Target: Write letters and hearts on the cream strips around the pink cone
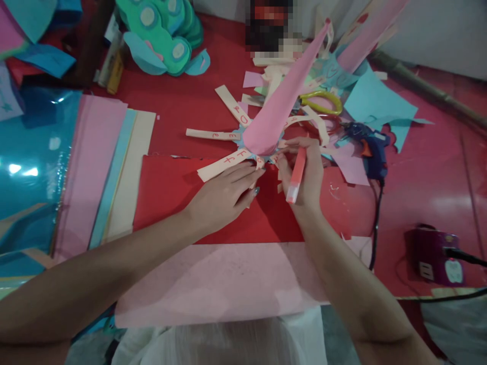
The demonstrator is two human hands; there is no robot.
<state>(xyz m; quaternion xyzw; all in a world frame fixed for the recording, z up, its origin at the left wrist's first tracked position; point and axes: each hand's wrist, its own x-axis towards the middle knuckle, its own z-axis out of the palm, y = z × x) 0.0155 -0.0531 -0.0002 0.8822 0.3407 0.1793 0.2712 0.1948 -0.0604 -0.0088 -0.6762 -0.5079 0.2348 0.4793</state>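
Observation:
A pink paper cone (279, 104) stands on a blue scalloped paper base, leaning up to the right. Cream paper strips with red letters, such as the F strip (224, 163) and the E strip (215, 135), spread out from the base. My left hand (224, 195) lies on the strips at the front left, fingers stretched towards the G strip (259, 162). In my right hand (306, 170) is a red marker (297, 175), pinched with its tip by the strip right of the G. The marker's tip is hidden by my fingers.
Yellow-handled scissors (323, 101) and paper scraps lie behind the cone. A blue glue gun (369, 147) and a purple power socket (437, 256) are at the right. Coloured sheets (95, 162) lie at the left, green foam shapes (163, 35) at the back.

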